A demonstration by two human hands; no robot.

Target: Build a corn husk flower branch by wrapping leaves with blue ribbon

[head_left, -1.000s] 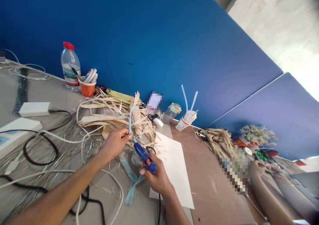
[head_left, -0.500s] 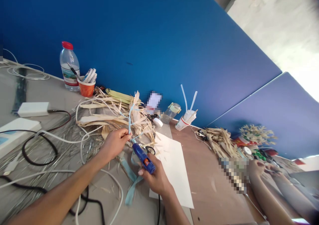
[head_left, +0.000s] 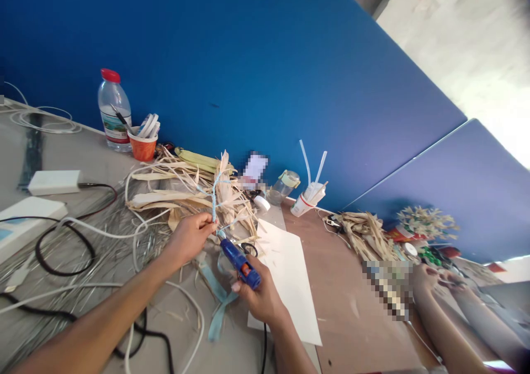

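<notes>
Between its thumb and fingers my left hand (head_left: 192, 239) pinches the lower end of a thin stem wrapped in light blue tape (head_left: 214, 197), with small side branches. My right hand (head_left: 260, 291) is wrapped round a blue hot glue gun (head_left: 240, 263). The gun's nozzle points up and left, close to the stem's lower end just by my left fingertips; whether they touch I cannot tell. Behind the stem lies a heap of dried corn husks (head_left: 165, 198). Light blue ribbon strips (head_left: 219, 319) lie under the glue gun, and scissors (head_left: 249, 248) show partly behind it.
White cables (head_left: 199, 308), a black cord (head_left: 159, 335) and many thin wires (head_left: 99, 258) cover the left side. A bottle (head_left: 114, 115), an orange cup (head_left: 143, 147), a glass jar (head_left: 284, 187) and a white cup (head_left: 304, 203) stand along the blue partition. White paper (head_left: 290, 280) lies right; another person's hands (head_left: 439, 280) work beyond.
The glue gun and my right hand have shifted very slightly right. My left hand keeps its pinch on the stem, and the rest looks the same.
</notes>
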